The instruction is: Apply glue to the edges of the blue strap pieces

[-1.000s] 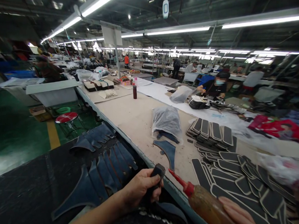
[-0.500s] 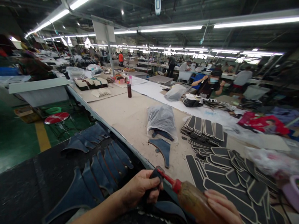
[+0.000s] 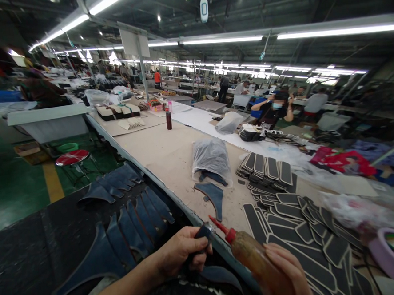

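My left hand [image 3: 178, 254] is closed on a small black leather piece [image 3: 205, 231] at the bottom centre, just over the table's front edge. My right hand [image 3: 286, 273] grips a brown glue bottle [image 3: 250, 256] with a red nozzle, tilted so the tip sits right beside the black piece. Dark blue leather shoe parts [image 3: 134, 216] lie fanned out on a black belt to the left of my left hand. Several black tongue-shaped pieces with pale edges [image 3: 305, 230] are spread over the table to the right.
A single blue piece [image 3: 213, 194] and a clear bag of parts [image 3: 211, 157] lie on the beige table [image 3: 170, 153]. A dark bottle [image 3: 168, 120] stands farther back. A purple roll [image 3: 392, 253] sits at right. A seated person [image 3: 275, 111] works across the table. A red stool [image 3: 72, 157] stands at left.
The glue bottle has moved left and up until its nozzle reached the black piece in my left hand. The view has shifted slightly to the right.
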Motion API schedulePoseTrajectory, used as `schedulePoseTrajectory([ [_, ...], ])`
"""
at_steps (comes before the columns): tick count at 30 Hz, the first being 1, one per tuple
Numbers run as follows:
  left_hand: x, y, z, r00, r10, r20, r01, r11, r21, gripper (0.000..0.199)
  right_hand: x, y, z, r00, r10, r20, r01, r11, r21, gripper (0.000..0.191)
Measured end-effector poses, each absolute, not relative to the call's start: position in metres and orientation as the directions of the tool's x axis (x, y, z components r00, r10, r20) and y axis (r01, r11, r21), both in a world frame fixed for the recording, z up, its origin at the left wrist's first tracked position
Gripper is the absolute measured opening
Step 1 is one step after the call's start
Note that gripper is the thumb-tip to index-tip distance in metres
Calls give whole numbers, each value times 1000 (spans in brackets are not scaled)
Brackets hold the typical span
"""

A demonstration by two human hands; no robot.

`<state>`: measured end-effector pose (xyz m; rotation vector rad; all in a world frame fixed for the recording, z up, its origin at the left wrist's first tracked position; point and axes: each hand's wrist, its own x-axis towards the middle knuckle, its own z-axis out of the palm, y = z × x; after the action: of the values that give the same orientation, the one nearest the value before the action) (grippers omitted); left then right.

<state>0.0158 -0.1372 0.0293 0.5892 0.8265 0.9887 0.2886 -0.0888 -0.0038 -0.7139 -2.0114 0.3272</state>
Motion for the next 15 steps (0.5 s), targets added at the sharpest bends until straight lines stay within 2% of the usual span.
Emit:
schedulePoseTrajectory([
  [6,18,-134,27,335,884,-328,-449,455,769,41,299,-92,-5,-445,550,707,273,835,-478,58],
  [9,18,-133,27,345,881,-324,-361,443,821,40,299,-94,-8,-407,618,672,350,785,-511,50],
  [12,16,-132,37,357,871,-338,-123,403,907,41,300,-100,-9,-227,802,553,408,594,-694,42],
  [15,13,-130,56,369,879,-303,232,229,946,38,310,-108,-4,-42,930,365,313,360,-879,40],
])
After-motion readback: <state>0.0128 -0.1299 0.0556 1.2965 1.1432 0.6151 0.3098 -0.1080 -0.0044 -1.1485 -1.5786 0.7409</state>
